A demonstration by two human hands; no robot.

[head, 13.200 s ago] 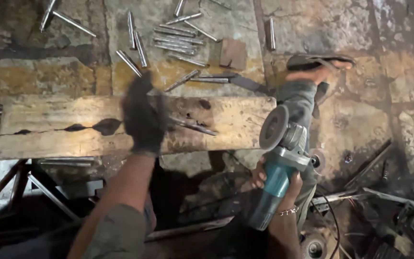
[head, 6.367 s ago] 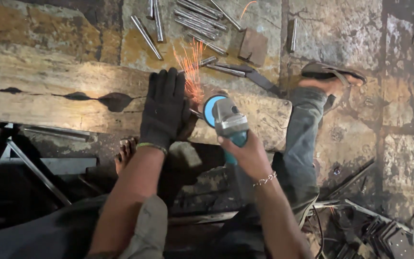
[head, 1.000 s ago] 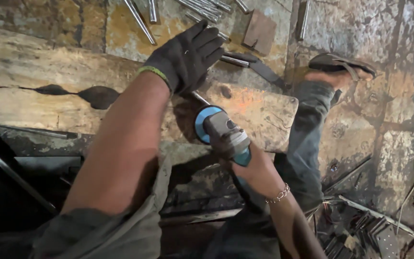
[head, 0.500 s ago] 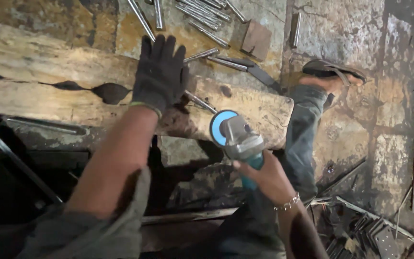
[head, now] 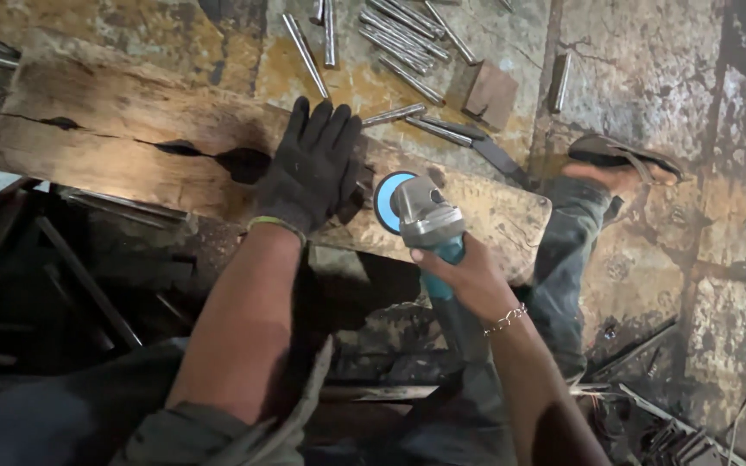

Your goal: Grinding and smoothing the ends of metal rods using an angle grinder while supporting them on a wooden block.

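Head view, left hand: the left hand (head: pixel 311 168), in a dark work glove, lies palm down with fingers spread wide on the wooden plank (head: pixel 114 142); whether anything is pinned beneath the palm cannot be told.
Head view, right hand: the bare right hand (head: pixel 468 280), a thin chain bracelet at the wrist, is wrapped around the teal body of the angle grinder (head: pixel 425 220).
Angle grinder: it points away from the person, its blue-rimmed disc (head: pixel 386 200) just beside the gloved fingers and over the near edge of the plank.
Plank: long, worn and cracked, with a dark hole left of the glove.
Steel rods (head: pixel 395 39): a loose scatter on the stained stone floor beyond the plank.
Foot (head: pixel 619 164): in a sandal, on the floor right of the plank's end.
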